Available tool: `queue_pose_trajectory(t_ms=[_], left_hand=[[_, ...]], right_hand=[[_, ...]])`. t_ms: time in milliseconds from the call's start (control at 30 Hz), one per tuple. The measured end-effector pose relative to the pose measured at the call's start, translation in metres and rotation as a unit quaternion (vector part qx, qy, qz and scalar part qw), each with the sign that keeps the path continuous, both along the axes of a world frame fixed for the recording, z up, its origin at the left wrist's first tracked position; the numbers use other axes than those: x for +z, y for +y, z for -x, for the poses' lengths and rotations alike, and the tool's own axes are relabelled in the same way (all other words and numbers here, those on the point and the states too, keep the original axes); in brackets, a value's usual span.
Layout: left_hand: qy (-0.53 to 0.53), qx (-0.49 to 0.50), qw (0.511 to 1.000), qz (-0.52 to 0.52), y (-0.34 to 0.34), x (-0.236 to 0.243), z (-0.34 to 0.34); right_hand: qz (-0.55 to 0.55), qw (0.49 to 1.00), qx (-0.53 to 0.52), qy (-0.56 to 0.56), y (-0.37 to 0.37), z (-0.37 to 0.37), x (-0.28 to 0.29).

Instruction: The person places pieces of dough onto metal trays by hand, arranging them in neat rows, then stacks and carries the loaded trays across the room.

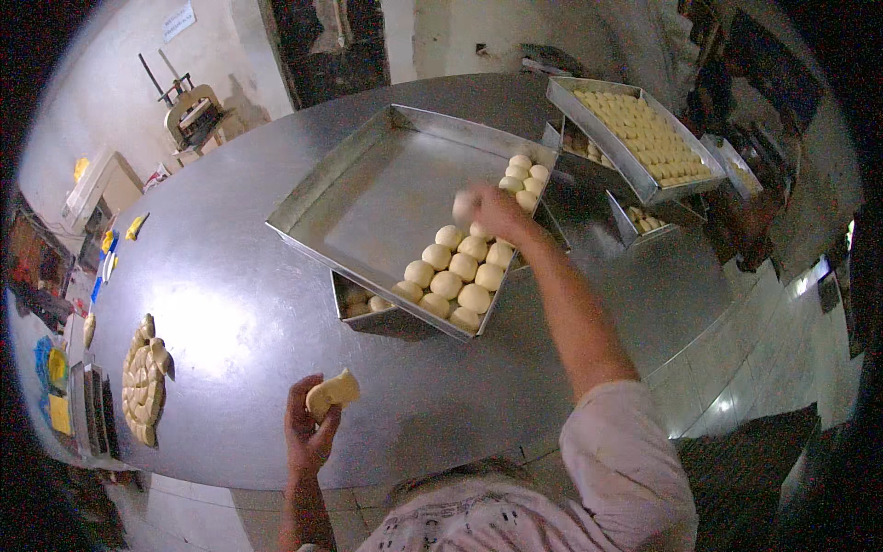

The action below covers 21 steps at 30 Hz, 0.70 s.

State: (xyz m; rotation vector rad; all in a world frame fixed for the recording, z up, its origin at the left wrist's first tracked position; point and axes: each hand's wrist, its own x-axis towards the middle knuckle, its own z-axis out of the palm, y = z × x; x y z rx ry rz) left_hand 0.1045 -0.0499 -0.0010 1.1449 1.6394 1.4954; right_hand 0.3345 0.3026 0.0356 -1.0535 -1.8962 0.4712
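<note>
Low centre-left, the left hand clasps dough; above centre, the right hand blurs, its grip indiscernible.

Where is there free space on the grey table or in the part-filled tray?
Free: the table between the cut dough pieces and the left hand, and the left part of the part-filled tray. Crowded: the tray's right side, with dough balls and the right hand.

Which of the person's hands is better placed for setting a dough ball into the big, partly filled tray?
Probably the right hand: it is over the big tray, close to the dough balls. The left hand holds a dough piece over the table, outside the tray.
</note>
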Motion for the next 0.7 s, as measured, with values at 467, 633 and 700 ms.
queue_pose_trajectory(t_ms=[467, 633, 700], left_hand=[[0.259, -0.242, 0.935, -0.029, 0.015, -0.004, -0.008], [0.063, -0.096, 0.993, 0.025, 0.004, -0.03, 0.064], [-0.04, -0.086, 0.995, 0.015, 0.004, -0.028, 0.058]], right_hand=[[0.219, 0.937, 0.274, 0.006, -0.278, 0.015, -0.065], [0.208, 0.977, 0.0, 0.045, -0.289, -0.084, -0.08], [0.032, 0.931, -0.068, -0.357, -0.28, -0.117, -0.101]])
